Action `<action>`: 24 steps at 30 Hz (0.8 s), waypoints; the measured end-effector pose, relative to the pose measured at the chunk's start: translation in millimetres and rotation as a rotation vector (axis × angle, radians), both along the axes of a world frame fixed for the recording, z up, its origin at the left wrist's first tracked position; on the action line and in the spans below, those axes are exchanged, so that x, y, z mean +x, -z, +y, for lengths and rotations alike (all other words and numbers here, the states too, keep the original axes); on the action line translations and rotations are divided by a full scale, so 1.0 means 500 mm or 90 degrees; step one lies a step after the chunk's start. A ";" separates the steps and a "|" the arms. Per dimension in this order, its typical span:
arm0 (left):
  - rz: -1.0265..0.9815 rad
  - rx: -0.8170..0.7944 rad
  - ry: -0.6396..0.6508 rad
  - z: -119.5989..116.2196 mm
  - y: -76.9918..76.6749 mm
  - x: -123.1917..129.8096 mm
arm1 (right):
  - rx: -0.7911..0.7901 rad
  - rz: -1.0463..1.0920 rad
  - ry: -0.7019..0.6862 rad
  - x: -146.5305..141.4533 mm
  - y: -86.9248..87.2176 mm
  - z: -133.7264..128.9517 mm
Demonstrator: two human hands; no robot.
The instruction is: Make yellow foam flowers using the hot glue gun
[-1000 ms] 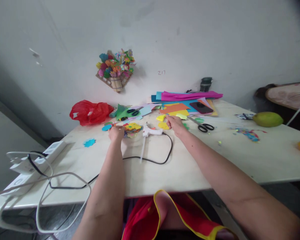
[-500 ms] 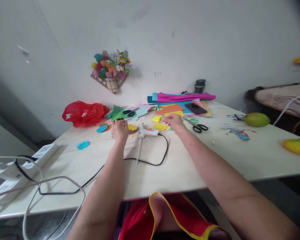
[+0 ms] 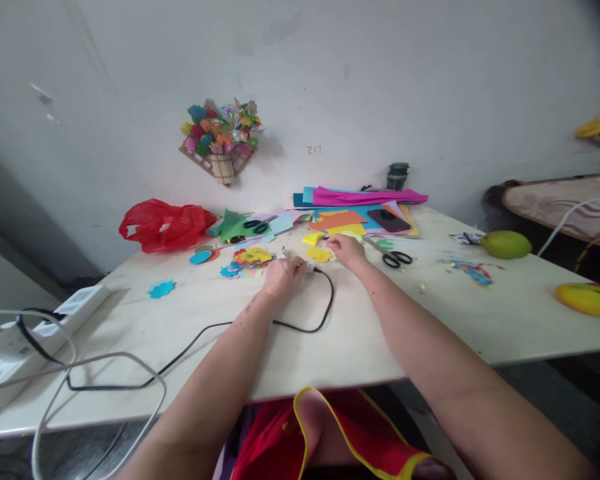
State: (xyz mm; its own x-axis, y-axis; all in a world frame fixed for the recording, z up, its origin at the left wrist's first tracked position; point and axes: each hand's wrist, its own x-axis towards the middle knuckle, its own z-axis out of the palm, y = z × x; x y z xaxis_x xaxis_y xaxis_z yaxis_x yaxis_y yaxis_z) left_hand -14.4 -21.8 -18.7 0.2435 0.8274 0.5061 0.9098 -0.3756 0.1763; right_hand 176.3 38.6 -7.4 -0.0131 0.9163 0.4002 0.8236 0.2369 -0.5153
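My left hand (image 3: pixel 285 276) lies over the white hot glue gun (image 3: pixel 310 267), its fingers closed around the body. The gun's nozzle shows just beyond the knuckles; most of the rest is hidden. To the right, my right hand (image 3: pixel 349 251) is closed in a pinch just above the table, and what it holds, if anything, is too small to make out. Beside its fingertips lie a folded yellow paper piece (image 3: pixel 313 239) and a yellow paper flower (image 3: pixel 319 254). Left of my left hand sits a pile of colourful paper flowers (image 3: pixel 253 257).
Black-handled scissors (image 3: pixel 397 259) lie right of my right hand; another pair of scissors (image 3: pixel 257 225) rests on paper at the back. A black cord (image 3: pixel 190 353) runs to a power strip (image 3: pixel 75 307). A red plastic bag (image 3: pixel 165 225), phone (image 3: pixel 389 220) and mango (image 3: pixel 506 245) are also there.
My left hand has moved right from the paper flower pile onto the hot glue gun, uncovering the flowers. My right hand stays pinched in nearly the same place.
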 end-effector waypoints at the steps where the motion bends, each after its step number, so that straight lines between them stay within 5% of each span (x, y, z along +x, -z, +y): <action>1: 0.008 0.000 0.006 -0.001 0.001 0.003 | 0.011 -0.034 -0.001 -0.002 0.002 0.000; 15: -0.009 -0.017 -0.012 0.002 0.001 0.000 | -0.054 -0.069 0.160 0.073 -0.031 0.010; 24: -0.023 -0.025 -0.002 0.007 0.004 0.001 | -0.179 -0.163 0.004 0.106 -0.028 0.011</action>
